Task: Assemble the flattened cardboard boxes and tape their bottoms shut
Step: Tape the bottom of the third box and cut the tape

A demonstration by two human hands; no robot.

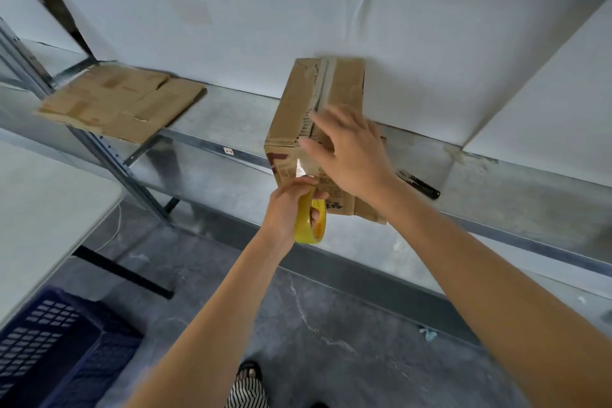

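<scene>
A cardboard box stands assembled on a metal shelf, right of the middle, its far side close to the white back panel and its near side overhanging the shelf's front edge a little. A taped seam runs along its top face from far to near. The right hand lies on the near part of that top face with the fingers straight and spread, its grip wide and holding nothing, the palm pressing the cardboard by the near edge. Just below it, the left hand has its grip closed on a yellow tape roll, fingers through the core and thumb on the outer rim, held against the near face of the box. A strip of clear tape runs up that near face from the roll toward the top edge. At the left end of the shelf lie the flattened boxes in a low stack, well apart from the standing box. On the shelf to the right, near the right forearm, lies a small black tool. At the near left are a white table and, under its corner, a dark blue plastic crate on the floor.
</scene>
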